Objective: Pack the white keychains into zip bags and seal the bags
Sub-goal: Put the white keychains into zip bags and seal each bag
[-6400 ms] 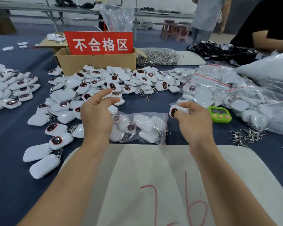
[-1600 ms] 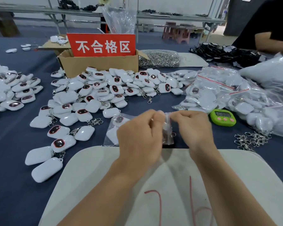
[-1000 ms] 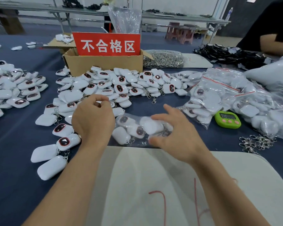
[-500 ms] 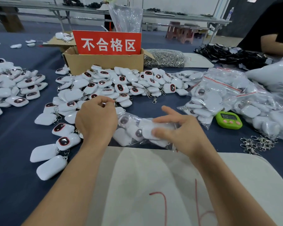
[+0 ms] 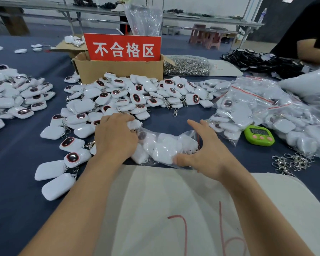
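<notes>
Bright even indoor light, soft shadows, wide-angle edge bending, slightly soft background

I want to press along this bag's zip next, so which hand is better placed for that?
Right. The right hand is open, its fingers arched beside the zip bag's red zip strip. The left hand grips the bag's opposite end, likely steadying it.

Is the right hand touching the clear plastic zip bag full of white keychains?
Touching. The head view shows the right hand with its thumb pressed on the clear plastic zip bag.
</notes>
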{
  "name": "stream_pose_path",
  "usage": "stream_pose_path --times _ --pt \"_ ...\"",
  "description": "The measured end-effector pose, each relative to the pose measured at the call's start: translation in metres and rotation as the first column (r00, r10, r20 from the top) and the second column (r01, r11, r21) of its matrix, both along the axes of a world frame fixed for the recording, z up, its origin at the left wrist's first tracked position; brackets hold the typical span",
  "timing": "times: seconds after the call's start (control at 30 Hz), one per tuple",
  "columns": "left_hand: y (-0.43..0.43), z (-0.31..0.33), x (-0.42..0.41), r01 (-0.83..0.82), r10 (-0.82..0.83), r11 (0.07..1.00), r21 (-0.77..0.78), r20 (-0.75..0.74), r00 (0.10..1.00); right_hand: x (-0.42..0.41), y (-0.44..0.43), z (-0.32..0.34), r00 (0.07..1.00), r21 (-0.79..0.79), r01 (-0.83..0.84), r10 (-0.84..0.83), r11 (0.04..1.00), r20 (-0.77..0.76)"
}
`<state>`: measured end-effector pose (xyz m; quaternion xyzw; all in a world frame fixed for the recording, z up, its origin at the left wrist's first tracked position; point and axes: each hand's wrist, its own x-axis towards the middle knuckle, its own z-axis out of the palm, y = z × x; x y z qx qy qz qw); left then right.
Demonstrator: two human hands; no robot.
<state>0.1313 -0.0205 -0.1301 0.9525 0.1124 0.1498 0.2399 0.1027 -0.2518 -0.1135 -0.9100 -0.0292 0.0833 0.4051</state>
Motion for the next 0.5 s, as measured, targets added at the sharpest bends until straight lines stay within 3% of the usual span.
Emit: stream_pose_path --times 0.1,0.2,0.3,0.4,0.5 --pt "0.002 -0.002 0.002 0.007 -0.006 0.997 0.073 -0.017 1.000 0.003 -0.003 -0.001 0.997 0.166 0.079 -0.081 0.983 0.005" --pt "0.002 -0.003 0.003 -0.034 0.034 0.990 0.136 0.005 0.999 0.012 -0.009 -0.006 0.936 0.343 0.292 -0.341 0.893 0.090" --pt "0.003 -0.004 0.006 -0.074 0.065 0.984 0.164 0.060 0.996 0.018 -0.014 -0.009 0.875 0.348 0.408 -0.470 0.844 0.114" --pt "0.003 -0.005 0.006 -0.134 0.111 0.971 0.197 0.126 0.986 0.019 -0.017 -0.011 0.868 0.367 0.430 -0.490 0.825 0.085" --pt "-0.001 0.004 0.002 -0.231 0.209 0.972 0.046 0.290 0.934 0.018 -0.015 -0.012 0.878 0.362 0.408 -0.469 0.838 0.097"
